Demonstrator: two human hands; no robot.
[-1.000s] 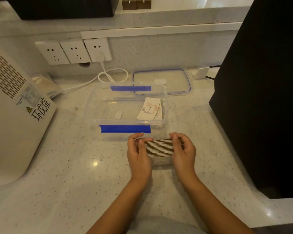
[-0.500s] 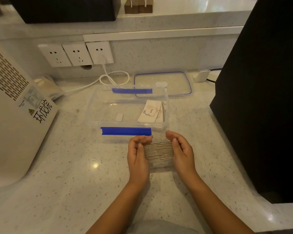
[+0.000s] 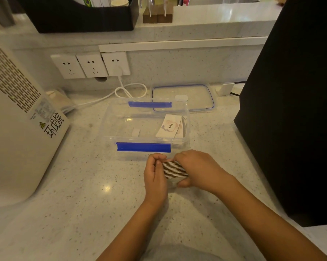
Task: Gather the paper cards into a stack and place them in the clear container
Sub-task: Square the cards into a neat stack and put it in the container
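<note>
Warm, dim overhead light is reflected as glare on the countertop (image 3: 106, 188); edges are bent by wide-angle distortion.

The countertop (image 3: 68, 194) was speckled pale stone, polished, with a glossy highlight. The container (image 3: 110, 129) was clear, smooth plastic with opaque blue plastic clips (image 3: 143, 147); its lid (image 3: 196, 95) was the same clear plastic. The card stack (image 3: 175, 168) was matt paper. The appliance (image 3: 14, 132) housing was matt off-white plastic.

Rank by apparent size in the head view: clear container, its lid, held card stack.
1. clear container
2. lid, though it lies farther away, so its true size is unsure
3. card stack
</note>
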